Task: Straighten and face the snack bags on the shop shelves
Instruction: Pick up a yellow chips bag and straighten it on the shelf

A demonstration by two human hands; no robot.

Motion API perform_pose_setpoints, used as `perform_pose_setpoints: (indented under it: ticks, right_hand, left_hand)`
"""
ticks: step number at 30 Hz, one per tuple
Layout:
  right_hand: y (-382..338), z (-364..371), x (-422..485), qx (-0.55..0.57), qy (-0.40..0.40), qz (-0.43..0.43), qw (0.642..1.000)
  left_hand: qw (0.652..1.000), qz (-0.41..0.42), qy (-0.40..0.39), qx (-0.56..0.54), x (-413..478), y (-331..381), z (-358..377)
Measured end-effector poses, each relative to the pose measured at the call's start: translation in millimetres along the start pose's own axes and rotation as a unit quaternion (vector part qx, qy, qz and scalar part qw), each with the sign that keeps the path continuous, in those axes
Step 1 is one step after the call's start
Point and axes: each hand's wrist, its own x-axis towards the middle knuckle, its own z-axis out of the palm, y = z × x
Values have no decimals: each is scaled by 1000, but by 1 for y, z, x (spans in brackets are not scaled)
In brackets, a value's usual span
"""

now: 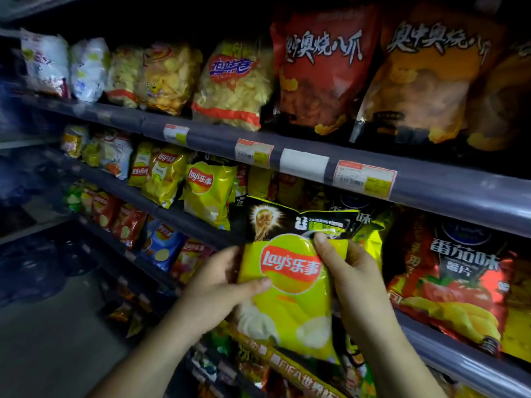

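Observation:
I hold a yellow-green Lay's chip bag (290,305) with a black top band in front of the middle shelf, its logo facing me. My left hand (218,285) grips its left edge, thumb across the front. My right hand (353,271) pinches the right side near the top, thumb on the black band. More yellow Lay's bags (208,191) stand on the same shelf to the left. A red tomato-flavour bag (454,282) stands to the right.
The top shelf carries clear bags of yellow crisps (232,84) and large red (321,67) and orange (425,79) bags. A grey shelf rail (431,182) with price tags runs above the held bag. Lower shelves hold red and blue bags (161,245). The dark aisle floor lies at left.

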Motion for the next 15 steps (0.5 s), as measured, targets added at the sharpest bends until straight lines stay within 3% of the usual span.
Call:
perform_pose_setpoints:
  ticks: [5,11,15]
  right_hand:
    - [18,29,23,-129,-11,2,992]
    - [22,73,60,-238,110,-54,964]
    - [19,91,78,-303,137,-1,943]
  left_hand:
    - [997,39,52,-31,52,2,-45]
    - [994,91,61,-2,130,-4,-63]
    - [993,99,52,48,167,-15,-54]
